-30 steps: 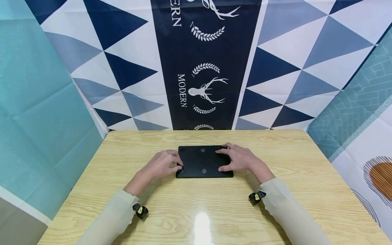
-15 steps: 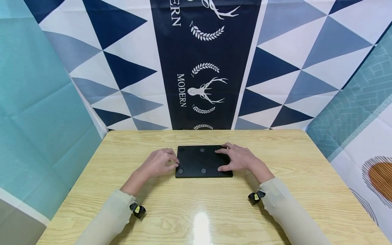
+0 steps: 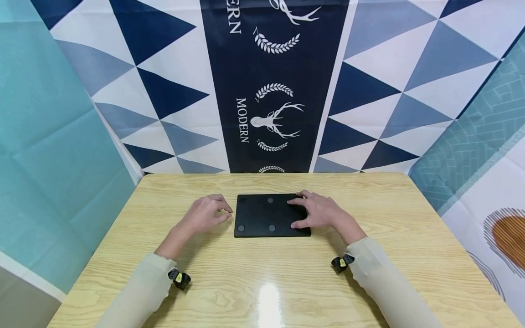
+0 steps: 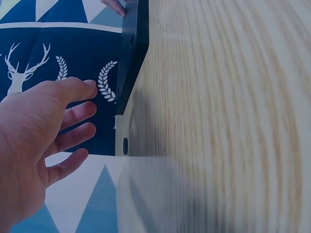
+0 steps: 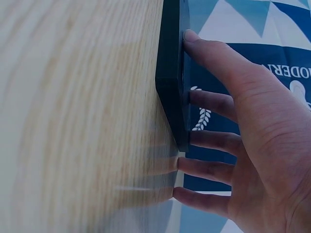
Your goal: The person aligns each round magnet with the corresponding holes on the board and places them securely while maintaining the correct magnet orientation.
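A flat black rectangular board (image 3: 262, 214) lies on the wooden table, with several round grey-black discs on its upper face. My right hand (image 3: 321, 212) covers the board's right end, fingers and thumb spread. In the right wrist view the thumb (image 5: 192, 36) touches the upper face of the board (image 5: 170, 53), while the lower fingers reach past its corner toward the tabletop. Just off the board's left edge, my left hand (image 3: 206, 213) hovers with loosely bent fingers and nothing in them. The left wrist view shows a gap between that hand (image 4: 43, 126) and the board (image 4: 133, 53).
The wood-grain table (image 3: 262, 278) extends around the board, with a bright light reflection near the front. A patterned cloth (image 3: 275, 91) hangs behind its far edge. Small black wrist cameras (image 3: 179, 278) are strapped over both pale sleeves.
My left hand has come off the board's left edge and moved left, uncovering the disc at the near left corner. The right hand and board keep their places.
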A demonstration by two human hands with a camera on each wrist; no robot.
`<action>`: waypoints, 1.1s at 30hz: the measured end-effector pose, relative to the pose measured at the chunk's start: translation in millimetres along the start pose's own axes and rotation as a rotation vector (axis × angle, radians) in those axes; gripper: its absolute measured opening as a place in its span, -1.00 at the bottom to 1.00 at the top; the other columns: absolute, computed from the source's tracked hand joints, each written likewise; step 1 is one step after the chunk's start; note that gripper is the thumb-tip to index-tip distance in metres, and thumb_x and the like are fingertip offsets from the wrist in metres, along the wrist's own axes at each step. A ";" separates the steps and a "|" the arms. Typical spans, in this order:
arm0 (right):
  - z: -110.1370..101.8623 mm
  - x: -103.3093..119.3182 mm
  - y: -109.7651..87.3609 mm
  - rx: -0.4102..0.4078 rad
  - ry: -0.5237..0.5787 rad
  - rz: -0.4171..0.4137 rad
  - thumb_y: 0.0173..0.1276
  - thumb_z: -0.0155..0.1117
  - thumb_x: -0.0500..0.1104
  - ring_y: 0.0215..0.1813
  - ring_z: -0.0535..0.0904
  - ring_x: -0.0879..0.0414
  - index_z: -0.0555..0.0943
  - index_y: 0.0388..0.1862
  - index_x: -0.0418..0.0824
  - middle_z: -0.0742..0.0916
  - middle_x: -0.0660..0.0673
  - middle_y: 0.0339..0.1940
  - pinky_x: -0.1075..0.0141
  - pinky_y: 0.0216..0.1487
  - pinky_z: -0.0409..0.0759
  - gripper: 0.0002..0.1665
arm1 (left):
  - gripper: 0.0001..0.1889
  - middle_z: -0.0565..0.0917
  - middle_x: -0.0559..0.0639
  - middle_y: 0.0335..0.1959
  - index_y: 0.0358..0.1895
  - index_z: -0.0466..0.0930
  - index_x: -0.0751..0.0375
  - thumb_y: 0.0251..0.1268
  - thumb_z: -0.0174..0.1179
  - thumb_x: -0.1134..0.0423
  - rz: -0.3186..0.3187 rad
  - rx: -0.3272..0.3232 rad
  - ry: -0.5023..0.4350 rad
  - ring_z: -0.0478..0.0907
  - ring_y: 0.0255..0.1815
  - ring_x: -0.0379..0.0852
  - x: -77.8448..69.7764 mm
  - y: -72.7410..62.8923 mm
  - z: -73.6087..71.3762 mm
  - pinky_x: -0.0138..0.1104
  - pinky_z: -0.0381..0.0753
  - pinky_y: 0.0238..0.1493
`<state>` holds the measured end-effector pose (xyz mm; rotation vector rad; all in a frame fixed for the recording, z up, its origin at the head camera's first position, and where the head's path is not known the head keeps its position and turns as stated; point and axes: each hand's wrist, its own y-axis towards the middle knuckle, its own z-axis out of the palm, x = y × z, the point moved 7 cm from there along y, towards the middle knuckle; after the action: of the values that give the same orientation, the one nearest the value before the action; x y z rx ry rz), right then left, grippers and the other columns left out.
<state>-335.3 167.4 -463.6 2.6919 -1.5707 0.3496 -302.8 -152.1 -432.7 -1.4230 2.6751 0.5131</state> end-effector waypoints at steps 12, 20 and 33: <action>-0.9 0.2 -1.4 -0.008 -0.001 -0.006 0.36 0.53 0.47 0.64 0.56 -0.37 0.60 0.66 0.11 0.52 -0.32 0.73 -0.40 0.41 0.66 -0.02 | -0.90 0.88 -0.03 -0.08 -0.06 0.97 0.05 0.51 0.51 0.18 -0.049 -0.018 0.014 0.77 -0.22 -0.13 9.3 0.6 -5.1 -0.21 0.75 -0.21; -0.1 0.1 -1.3 -0.009 0.004 -0.011 0.34 0.53 0.48 0.63 0.57 -0.37 0.61 0.65 0.10 0.52 -0.32 0.72 -0.39 0.41 0.66 -0.01 | -0.88 0.87 -0.02 -0.06 -0.04 0.96 0.05 0.51 0.50 0.19 -0.081 -0.039 0.005 0.81 -0.20 -0.11 15.2 2.4 -5.5 -0.21 0.78 -0.21; -0.1 -0.1 -0.6 0.001 0.004 -0.002 0.36 0.52 0.49 0.65 0.55 -0.36 0.60 0.66 0.12 0.51 -0.31 0.74 -0.38 0.42 0.66 -0.01 | -0.85 0.87 0.02 -0.02 0.00 0.95 0.10 0.54 0.47 0.20 -0.113 -0.037 -0.016 0.84 -0.14 -0.04 24.4 7.5 -5.6 -0.14 0.80 -0.17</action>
<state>-334.9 167.8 -463.4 2.6918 -1.5667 0.3555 -322.2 -169.4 -430.8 -1.5619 2.5672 0.5643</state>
